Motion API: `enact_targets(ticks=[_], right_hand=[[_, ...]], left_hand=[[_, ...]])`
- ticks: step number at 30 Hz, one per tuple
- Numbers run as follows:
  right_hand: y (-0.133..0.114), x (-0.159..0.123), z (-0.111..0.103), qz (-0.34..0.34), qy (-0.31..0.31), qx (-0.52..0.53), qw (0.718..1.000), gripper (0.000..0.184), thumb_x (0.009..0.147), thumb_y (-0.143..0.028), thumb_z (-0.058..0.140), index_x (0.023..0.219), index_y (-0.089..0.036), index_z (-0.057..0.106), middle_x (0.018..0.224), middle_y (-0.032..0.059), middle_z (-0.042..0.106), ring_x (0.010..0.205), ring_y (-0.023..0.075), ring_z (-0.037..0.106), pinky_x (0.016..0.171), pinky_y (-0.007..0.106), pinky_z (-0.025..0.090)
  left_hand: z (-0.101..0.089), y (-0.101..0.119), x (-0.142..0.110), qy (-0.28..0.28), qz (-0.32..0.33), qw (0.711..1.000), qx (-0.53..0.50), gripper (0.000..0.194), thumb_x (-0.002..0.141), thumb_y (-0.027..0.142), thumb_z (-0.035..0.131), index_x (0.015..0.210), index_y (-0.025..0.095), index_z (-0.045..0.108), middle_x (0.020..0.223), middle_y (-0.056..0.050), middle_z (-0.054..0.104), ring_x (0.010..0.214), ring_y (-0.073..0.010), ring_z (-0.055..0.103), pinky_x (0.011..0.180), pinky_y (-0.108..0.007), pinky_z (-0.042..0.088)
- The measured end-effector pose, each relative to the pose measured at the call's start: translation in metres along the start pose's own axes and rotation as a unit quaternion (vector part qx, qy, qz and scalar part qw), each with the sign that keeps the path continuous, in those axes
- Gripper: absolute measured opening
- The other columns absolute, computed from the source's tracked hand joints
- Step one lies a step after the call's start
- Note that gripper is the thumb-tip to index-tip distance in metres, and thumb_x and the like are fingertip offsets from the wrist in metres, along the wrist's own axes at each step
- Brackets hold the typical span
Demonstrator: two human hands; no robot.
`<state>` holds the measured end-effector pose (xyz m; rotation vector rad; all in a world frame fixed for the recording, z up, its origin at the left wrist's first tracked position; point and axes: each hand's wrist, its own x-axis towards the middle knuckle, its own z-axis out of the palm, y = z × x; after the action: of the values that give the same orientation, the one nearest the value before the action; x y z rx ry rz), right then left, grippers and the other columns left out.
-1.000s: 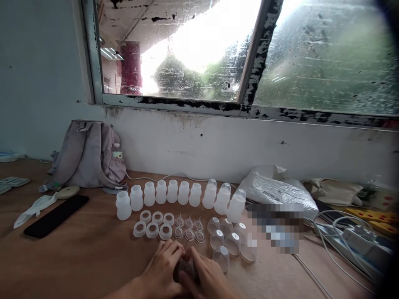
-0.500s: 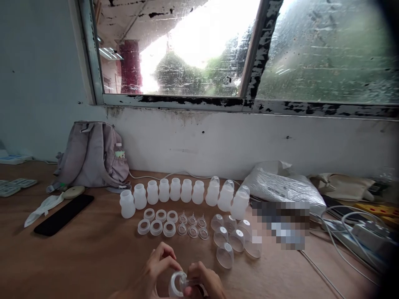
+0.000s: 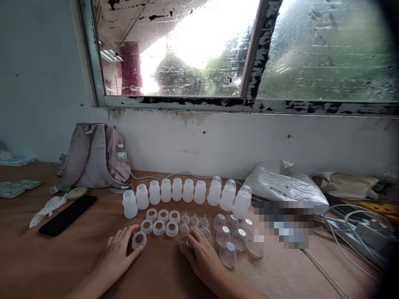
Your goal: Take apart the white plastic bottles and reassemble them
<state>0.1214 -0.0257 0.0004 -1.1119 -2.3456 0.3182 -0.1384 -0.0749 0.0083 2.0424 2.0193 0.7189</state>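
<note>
My left hand (image 3: 120,251) rests low over the table, thumb and forefinger around a translucent white bottle collar ring (image 3: 139,240). Under the fingertips of my right hand (image 3: 203,254) is a clear bottle nipple (image 3: 185,245), partly hidden by the fingers. Just beyond my left hand lie two rows of similar collar rings (image 3: 158,227). Several clear nipples (image 3: 195,220) stand in rows beyond my right hand, their tips upward. To its right, several clear dome caps (image 3: 227,254) sit grouped on the table.
Frosted baby bottles (image 3: 154,192) stand in an arc at the back; the rightmost three wear clear caps. A grey backpack (image 3: 93,158) and black pad (image 3: 67,216) are at left. Silvery packages (image 3: 286,189), cables and a power strip (image 3: 358,232) occupy the right side.
My hands, earlier together at the front edge around a ring and a clear part, have moved apart and forward. The ring is now at left, the nipple at right.
</note>
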Motion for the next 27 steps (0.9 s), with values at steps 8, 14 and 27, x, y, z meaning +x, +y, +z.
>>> enact_targets(ticks=[8, 14, 27], right_hand=[[0.003, 0.005, 0.001, 0.023, 0.013, -0.012, 1.0, 0.023, 0.076, -0.013, 0.048, 0.098, -0.018, 0.05, 0.097, 0.0083, 0.056, 0.094, 0.0225, 0.05, 0.083, 0.034, 0.041], [0.01, 0.004, 0.002, 0.021, 0.025, 0.019, 0.999, 0.024, 0.075, -0.012, 0.048, 0.099, -0.017, 0.049, 0.099, 0.0078, 0.055, 0.093, 0.0204, 0.051, 0.082, 0.032, 0.042], [0.008, 0.045, -0.082, 0.096, 0.076, -0.044, 0.991, 0.027, 0.084, -0.039, 0.038, 0.099, -0.02, 0.05, 0.079, 0.0048, 0.061, 0.068, 0.0188, 0.057, 0.059, 0.028, 0.041]], left_hand=[[-0.003, 0.01, -0.001, -0.014, 0.01, 1.0, 0.025, 0.037, 0.077, 0.036, 0.046, 0.113, 0.024, 0.045, 0.099, -0.004, 0.059, 0.094, -0.0232, 0.052, 0.081, -0.039, 0.036], [-0.003, 0.013, 0.0, -0.013, 0.012, 0.999, 0.04, 0.039, 0.076, 0.037, 0.047, 0.113, 0.025, 0.045, 0.096, -0.003, 0.06, 0.092, -0.0222, 0.053, 0.081, -0.037, 0.036], [-0.011, 0.069, 0.016, 0.037, 0.134, 0.989, 0.045, 0.023, 0.081, 0.034, 0.044, 0.099, 0.025, 0.055, 0.081, -0.001, 0.063, 0.077, -0.0186, 0.057, 0.075, -0.031, 0.039]])
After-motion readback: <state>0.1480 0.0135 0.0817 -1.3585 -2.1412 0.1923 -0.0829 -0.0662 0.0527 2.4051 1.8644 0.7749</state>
